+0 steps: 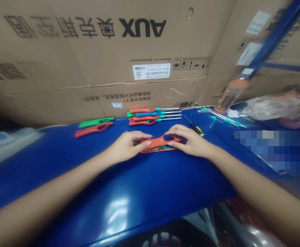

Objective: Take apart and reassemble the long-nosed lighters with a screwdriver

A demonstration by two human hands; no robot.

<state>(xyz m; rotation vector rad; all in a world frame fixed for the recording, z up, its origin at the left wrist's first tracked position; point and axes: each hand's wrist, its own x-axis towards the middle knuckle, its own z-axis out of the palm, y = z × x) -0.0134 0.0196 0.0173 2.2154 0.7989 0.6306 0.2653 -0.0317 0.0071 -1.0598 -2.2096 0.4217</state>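
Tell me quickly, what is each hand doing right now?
Left hand: closed, holding the left end of the orange casing.
Right hand: closed, holding the right end of the same casing.

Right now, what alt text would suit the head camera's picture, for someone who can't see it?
A person's left hand and right hand hold an orange handle casing, with parts showing along its near edge, at a blue table. Beyond lie coloured handles with metal rods and a screwdriver, before a large cardboard box.
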